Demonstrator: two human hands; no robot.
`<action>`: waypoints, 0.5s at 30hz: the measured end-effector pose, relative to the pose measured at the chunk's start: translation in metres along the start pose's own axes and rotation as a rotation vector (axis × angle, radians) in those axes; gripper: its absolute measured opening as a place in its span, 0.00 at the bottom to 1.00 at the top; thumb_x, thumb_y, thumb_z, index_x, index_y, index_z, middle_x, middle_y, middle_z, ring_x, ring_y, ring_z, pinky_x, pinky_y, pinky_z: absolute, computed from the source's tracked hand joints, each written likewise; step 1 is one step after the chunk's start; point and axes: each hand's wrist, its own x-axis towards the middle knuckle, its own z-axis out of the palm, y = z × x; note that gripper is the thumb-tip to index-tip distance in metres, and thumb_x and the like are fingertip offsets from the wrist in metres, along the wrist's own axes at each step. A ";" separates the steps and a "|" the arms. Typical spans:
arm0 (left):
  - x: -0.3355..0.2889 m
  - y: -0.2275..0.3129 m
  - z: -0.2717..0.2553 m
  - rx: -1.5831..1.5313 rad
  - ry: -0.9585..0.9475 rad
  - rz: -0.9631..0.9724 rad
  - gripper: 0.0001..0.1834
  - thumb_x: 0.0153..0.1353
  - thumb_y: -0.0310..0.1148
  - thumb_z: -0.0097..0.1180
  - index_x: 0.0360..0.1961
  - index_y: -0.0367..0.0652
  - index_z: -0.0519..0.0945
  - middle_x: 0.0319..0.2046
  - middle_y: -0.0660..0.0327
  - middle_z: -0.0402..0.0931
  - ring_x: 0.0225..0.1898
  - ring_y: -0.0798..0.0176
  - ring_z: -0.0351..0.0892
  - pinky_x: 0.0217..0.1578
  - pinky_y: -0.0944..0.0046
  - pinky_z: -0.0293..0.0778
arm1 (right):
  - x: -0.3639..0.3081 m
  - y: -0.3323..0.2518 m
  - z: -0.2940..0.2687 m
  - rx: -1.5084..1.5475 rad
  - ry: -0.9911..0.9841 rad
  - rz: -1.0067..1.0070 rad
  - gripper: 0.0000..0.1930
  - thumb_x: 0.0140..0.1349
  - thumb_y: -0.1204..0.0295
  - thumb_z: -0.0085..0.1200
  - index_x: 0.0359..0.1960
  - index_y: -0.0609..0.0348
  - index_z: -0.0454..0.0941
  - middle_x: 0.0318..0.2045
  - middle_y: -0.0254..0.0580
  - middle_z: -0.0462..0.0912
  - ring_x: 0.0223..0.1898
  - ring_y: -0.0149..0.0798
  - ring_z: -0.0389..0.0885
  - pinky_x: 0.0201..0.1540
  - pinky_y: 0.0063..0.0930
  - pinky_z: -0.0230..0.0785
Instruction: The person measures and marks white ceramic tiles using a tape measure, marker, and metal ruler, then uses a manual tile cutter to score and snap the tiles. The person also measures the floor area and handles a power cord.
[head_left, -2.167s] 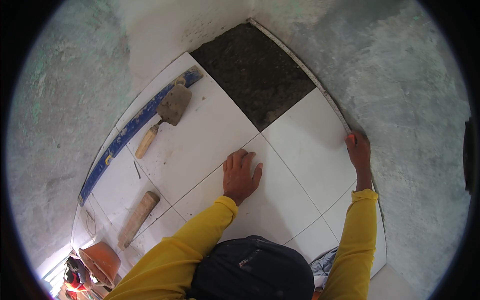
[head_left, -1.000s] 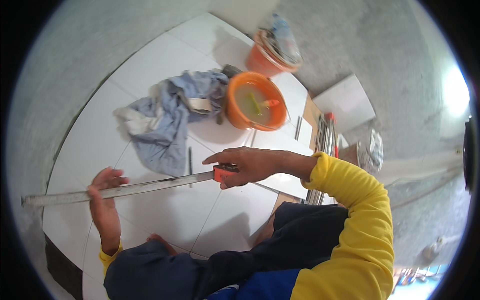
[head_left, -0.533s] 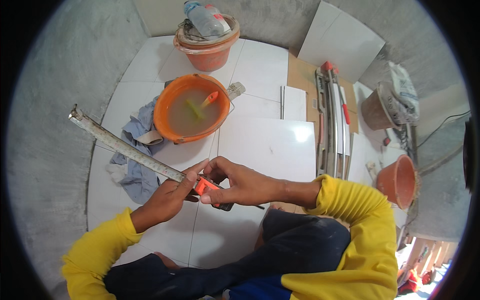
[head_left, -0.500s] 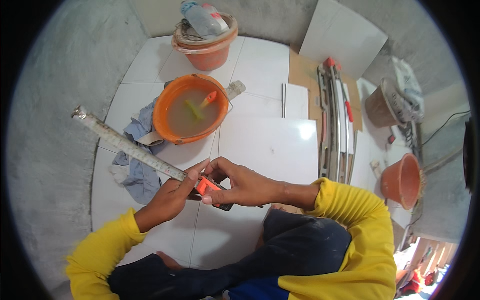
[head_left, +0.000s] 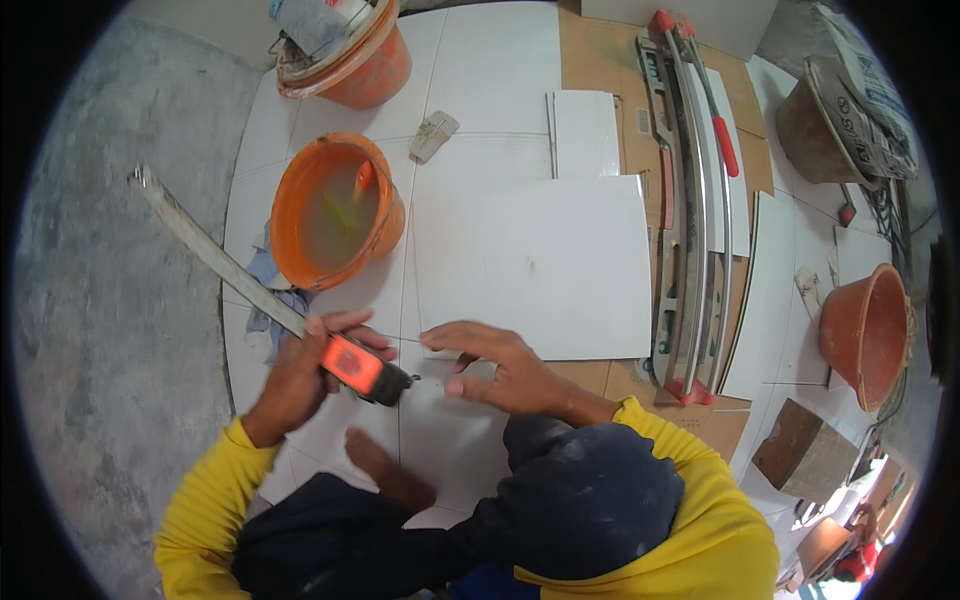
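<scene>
My left hand (head_left: 305, 375) is closed around an orange and black tape measure (head_left: 362, 368). Its long blade (head_left: 215, 250) sticks out up and to the left, over the grey wall side. To the right of the case, my right hand (head_left: 500, 370) is apart from it, fingers spread and holding nothing. Just beyond the right hand lies a large white tile (head_left: 530, 270) with a small dark mark near its middle.
Beyond my left hand stands an orange bucket (head_left: 290, 215) of cloudy water, by a blue-grey cloth (head_left: 262, 270). A tile cutter (head_left: 690, 220) with a red handle lies on cardboard at right. Stacked tubs (head_left: 365, 75), a terracotta pot (head_left: 865, 335) and a block (head_left: 805, 450) stand around.
My right hand has let go of the tape measure and opened, moving right. The left hand now holds the case alone, a little further left. My view has shifted toward the right.
</scene>
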 end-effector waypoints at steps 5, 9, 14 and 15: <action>0.007 0.020 -0.041 0.186 -0.119 0.037 0.38 0.84 0.58 0.29 0.67 0.32 0.73 0.42 0.50 0.84 0.49 0.48 0.87 0.55 0.49 0.83 | -0.026 0.019 -0.012 -0.259 0.093 0.107 0.12 0.73 0.66 0.63 0.48 0.63 0.88 0.41 0.46 0.89 0.39 0.44 0.87 0.42 0.33 0.78; 0.031 0.022 -0.036 0.462 -0.379 -0.067 0.39 0.85 0.57 0.27 0.62 0.33 0.79 0.37 0.55 0.85 0.45 0.57 0.87 0.53 0.57 0.81 | -0.042 0.000 -0.026 -0.388 0.119 0.168 0.12 0.74 0.66 0.62 0.47 0.63 0.88 0.39 0.47 0.89 0.39 0.44 0.87 0.41 0.34 0.79; 0.062 -0.016 -0.031 0.581 -0.575 -0.103 0.37 0.83 0.60 0.30 0.61 0.45 0.84 0.40 0.59 0.82 0.46 0.60 0.80 0.56 0.58 0.74 | -0.048 -0.008 -0.026 -0.529 0.227 0.244 0.12 0.74 0.65 0.61 0.46 0.62 0.88 0.39 0.47 0.89 0.39 0.45 0.87 0.41 0.35 0.79; 0.068 -0.018 -0.022 0.568 -0.562 -0.102 0.37 0.81 0.64 0.33 0.55 0.42 0.85 0.37 0.62 0.80 0.45 0.63 0.78 0.55 0.60 0.74 | -0.054 -0.011 -0.026 -0.554 0.245 0.278 0.12 0.74 0.65 0.61 0.46 0.62 0.88 0.39 0.47 0.89 0.39 0.45 0.87 0.41 0.35 0.79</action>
